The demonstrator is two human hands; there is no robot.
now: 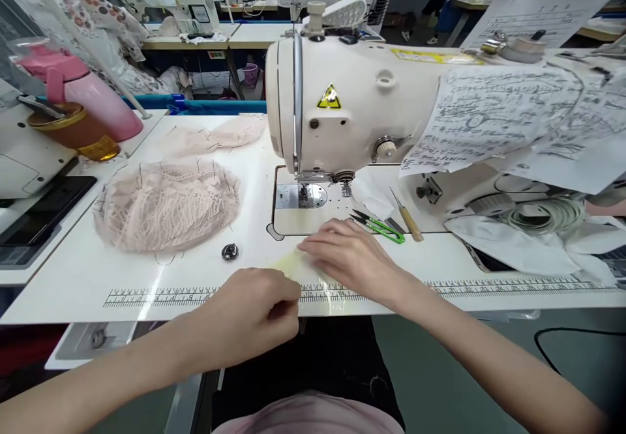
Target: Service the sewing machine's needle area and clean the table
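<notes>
From my head camera, my left hand (248, 315) is curled into a loose fist over the front edge of the table (254, 225); I cannot tell whether its fingertips grip anything. My right hand (348, 257) lies palm down, fingers nearly straight and close together, closed around nothing that I can see. The pale yellow piece (290, 262) lies on the table between my hands, partly hidden by them, in front of the sewing machine (362, 95). Just beyond my right fingers are green snips (384, 227), with an awl (408, 217) beside them. To my left sit a metal bobbin case (229, 251) and, farther over, pink lace (171, 206). A printed ruler (156, 296) runs along the table's front.
</notes>
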